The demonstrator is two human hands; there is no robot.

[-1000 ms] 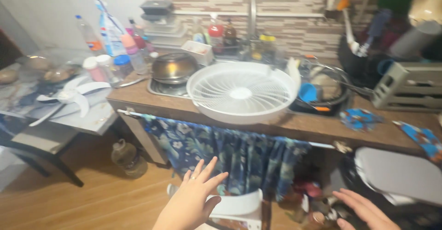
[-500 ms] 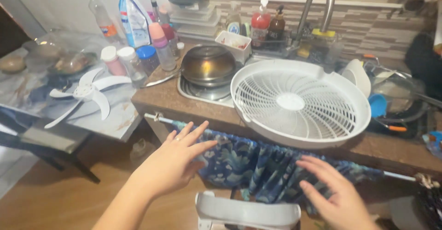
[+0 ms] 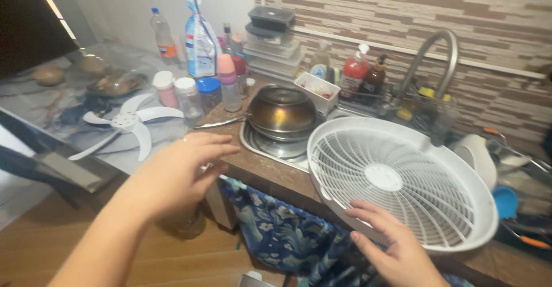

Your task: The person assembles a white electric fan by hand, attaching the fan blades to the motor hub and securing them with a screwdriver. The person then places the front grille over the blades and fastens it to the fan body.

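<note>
right hand (image 3: 397,252) touches the white fan grille (image 3: 402,183) rim, fingers spread; left hand (image 3: 172,175) hovers open.

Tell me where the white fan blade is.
The white fan blade lies on the marble-patterned table at the left of the head view, left of the jars and beyond the left hand.

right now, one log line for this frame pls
left hand: open, raised over counter edge | right hand: fingers on fan grille rim | grille: lying on counter by sink | fan blade: on side table
</note>
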